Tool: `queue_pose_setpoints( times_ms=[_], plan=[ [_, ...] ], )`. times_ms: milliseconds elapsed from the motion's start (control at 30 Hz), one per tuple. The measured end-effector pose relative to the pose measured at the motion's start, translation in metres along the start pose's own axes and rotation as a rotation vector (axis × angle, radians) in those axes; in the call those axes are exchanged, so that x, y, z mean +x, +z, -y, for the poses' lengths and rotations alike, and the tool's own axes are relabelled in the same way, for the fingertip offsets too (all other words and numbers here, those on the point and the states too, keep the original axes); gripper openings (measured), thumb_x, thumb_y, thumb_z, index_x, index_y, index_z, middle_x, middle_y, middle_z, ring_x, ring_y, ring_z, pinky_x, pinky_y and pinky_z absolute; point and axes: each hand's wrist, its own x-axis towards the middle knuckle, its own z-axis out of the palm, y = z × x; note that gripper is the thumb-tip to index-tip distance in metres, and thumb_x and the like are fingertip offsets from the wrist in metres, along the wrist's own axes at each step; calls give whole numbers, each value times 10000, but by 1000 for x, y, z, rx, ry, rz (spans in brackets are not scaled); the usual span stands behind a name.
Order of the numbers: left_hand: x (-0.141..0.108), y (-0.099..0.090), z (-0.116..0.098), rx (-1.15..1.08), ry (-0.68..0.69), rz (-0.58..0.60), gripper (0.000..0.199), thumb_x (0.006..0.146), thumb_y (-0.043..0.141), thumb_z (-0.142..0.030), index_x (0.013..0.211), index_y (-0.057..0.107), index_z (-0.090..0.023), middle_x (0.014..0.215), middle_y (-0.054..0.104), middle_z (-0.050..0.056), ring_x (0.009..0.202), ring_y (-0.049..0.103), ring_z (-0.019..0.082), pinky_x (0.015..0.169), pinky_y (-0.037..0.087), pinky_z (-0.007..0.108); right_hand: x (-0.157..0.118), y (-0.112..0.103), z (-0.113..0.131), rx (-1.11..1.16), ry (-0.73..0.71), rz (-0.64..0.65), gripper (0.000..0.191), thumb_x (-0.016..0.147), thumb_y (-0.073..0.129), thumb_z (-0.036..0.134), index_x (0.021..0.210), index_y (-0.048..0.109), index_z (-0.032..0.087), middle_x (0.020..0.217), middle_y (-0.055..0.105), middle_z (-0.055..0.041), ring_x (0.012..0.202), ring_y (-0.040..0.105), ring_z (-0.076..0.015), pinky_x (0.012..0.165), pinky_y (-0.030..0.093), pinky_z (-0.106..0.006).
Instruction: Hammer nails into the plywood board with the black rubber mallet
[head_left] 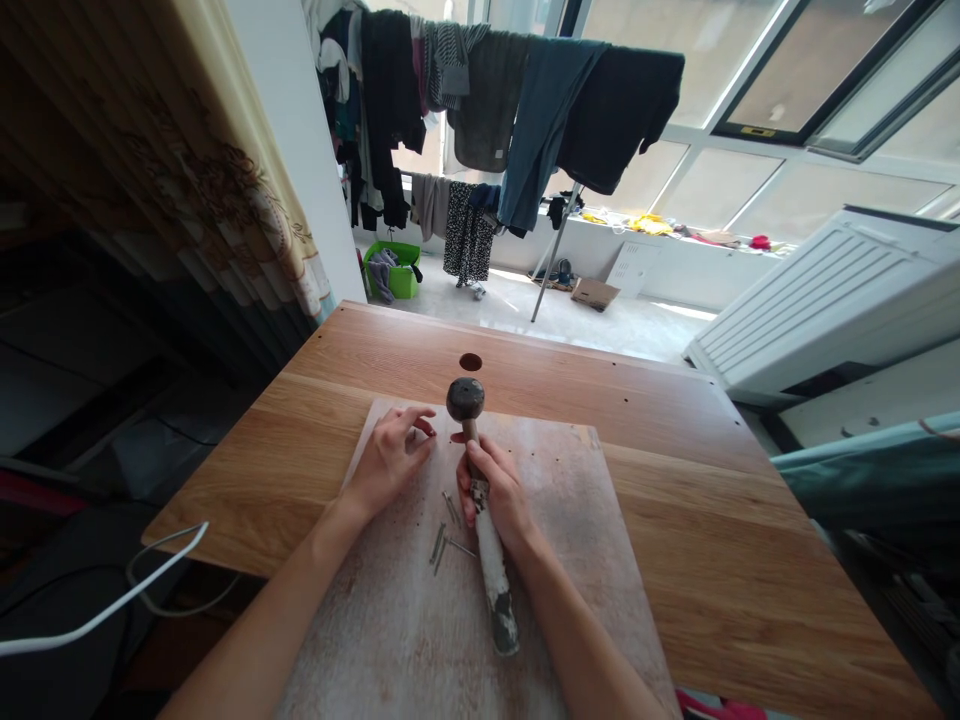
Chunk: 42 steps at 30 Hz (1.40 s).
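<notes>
My right hand (499,485) is closed around the upper handle of a rubber mallet (491,560). Its dark round head points away from me, and the worn, pale-wrapped handle runs back between my forearms. To the left, my left hand (390,455) rests on a scuffed board (555,520), its fingers curved and apart, with nothing visible in them. Several loose nails (439,543) lie on the board between my hands, left of the mallet handle. Small dark holes or nail points dot the board's far part.
Under the board is a wooden tabletop (712,520) with a round hole (471,362) near its far edge. A white cable (112,605) loops at the left. Beyond stand a laundry rack with hanging clothes (551,130) and a green basket (405,270). A curtain (225,180) hangs left.
</notes>
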Motion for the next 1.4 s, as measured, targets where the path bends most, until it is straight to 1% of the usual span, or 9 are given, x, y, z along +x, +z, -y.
queue_pose_setpoints(
  times_ms=[200,367,467,733,967,1100,1267,1400],
  plan=[
    [1,0,-2,-1,-17,-4,257,889,667,-153,1138,670,-216,930,726,27,861,679,186,825,543,317,-1,1,3,-16,2,6,421,916,639,524,1106,600,150,565,540,93,295,444,-76,268,368,-168],
    [1,4,0,-9,2,-30,278,872,683,-131,1131,663,-230,917,748,10,874,689,193,823,544,321,-8,0,14,-32,11,22,425,930,634,512,1140,598,144,552,550,87,299,445,-84,276,348,-170],
    [2,5,2,-4,17,-48,308,862,694,-123,1147,649,-230,896,755,3,885,696,197,831,546,325,-14,1,18,-29,33,57,412,934,624,507,1134,606,147,558,551,83,295,436,-82,279,328,-173],
    [3,3,-3,53,20,-52,284,834,702,-118,1093,661,-228,866,758,-9,844,688,187,793,541,295,-18,6,5,10,67,109,365,951,617,497,1095,595,162,574,545,85,293,440,-70,290,314,-163],
    [4,1,-7,50,8,-44,272,830,688,-135,1085,674,-231,852,747,-9,830,680,182,785,539,285,-23,8,8,31,77,124,353,988,584,489,1114,610,161,596,549,76,310,439,-59,306,302,-160],
    [4,1,-7,56,-10,-48,283,798,655,-86,1042,685,-225,856,735,5,825,676,182,773,536,275,-23,8,7,15,112,139,379,975,609,492,1142,612,151,586,553,75,306,441,-69,299,319,-167],
    [4,1,-9,66,-15,-44,230,806,666,-97,997,679,-224,838,723,1,826,668,182,779,533,278,-25,11,12,15,102,134,390,972,603,498,1152,609,152,592,550,74,315,449,-70,298,305,-163],
    [4,0,-11,40,-19,-43,245,786,639,-52,961,677,-220,861,726,3,815,665,170,759,532,264,-25,11,13,6,124,141,395,964,616,494,1147,611,144,582,550,76,305,437,-70,297,307,-166]
  ],
)
